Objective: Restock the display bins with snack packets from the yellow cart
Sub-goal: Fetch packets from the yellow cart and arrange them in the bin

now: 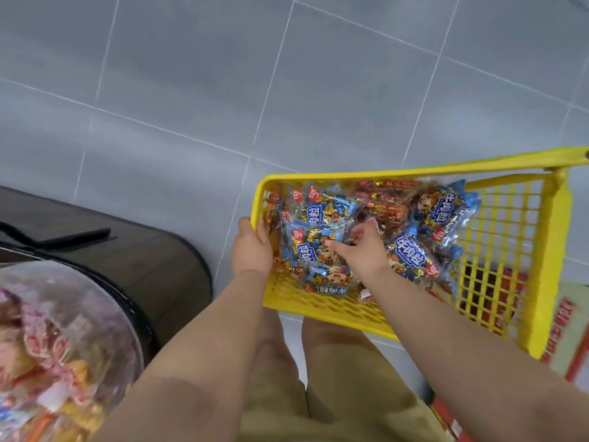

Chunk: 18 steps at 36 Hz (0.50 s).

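Observation:
A yellow plastic cart basket stands right of centre and holds several blue snack packets and some red-orange ones. My left hand grips the basket's left rim, fingers curled over the edge. Inside the basket my right hand lies on the blue packets, its fingers pinching one in the middle of the pile. At the lower left sits a round clear display bin full of mixed wrapped snacks, blurred.
A dark brown rounded display stand carries the bin at the left. Grey tiled floor fills the upper view. Red and green boxes sit under and right of the cart. My legs in tan shorts are below.

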Motion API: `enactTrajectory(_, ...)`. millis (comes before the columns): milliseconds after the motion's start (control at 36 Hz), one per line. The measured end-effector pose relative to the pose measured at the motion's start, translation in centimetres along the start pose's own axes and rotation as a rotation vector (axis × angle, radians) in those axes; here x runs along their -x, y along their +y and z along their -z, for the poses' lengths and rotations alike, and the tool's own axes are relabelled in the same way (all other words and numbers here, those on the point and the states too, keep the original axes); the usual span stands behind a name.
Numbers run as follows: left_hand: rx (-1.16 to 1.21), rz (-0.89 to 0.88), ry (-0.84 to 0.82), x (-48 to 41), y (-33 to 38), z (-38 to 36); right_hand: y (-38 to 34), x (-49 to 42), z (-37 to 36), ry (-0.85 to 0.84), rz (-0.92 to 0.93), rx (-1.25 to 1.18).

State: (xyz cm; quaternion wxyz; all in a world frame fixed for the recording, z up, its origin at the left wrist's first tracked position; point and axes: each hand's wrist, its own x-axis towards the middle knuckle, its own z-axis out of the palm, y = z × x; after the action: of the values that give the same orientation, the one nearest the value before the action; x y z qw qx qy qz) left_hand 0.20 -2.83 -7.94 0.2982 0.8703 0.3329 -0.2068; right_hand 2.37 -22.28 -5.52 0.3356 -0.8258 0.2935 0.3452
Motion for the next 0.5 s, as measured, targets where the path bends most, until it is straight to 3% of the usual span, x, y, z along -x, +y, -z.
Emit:
enactTrajectory(167, 0.010, 0.006, -0.026, 0.3, 0.4, 0.4, -0.4, 0.5, 0.2, -0.083, 0.046, -0.040)
enactTrajectory(361, 0.093, 0.078, -0.232, -0.2, 0.9, 2.2, 1.0, 2.8, 2.6, 0.047, 0.130, -0.080)
enactTrajectory(444, 0.171, 0.055, -0.200, 0.3, 1.3, 3.2, 0.8, 3.4, 3.1, 0.064, 0.122, -0.090)
enactTrajectory(500, 0.200, 0.054, -0.200, 0.8, 1.3, 3.6, 0.0, 3.5, 2.8, 0.045, 0.224, -0.008)
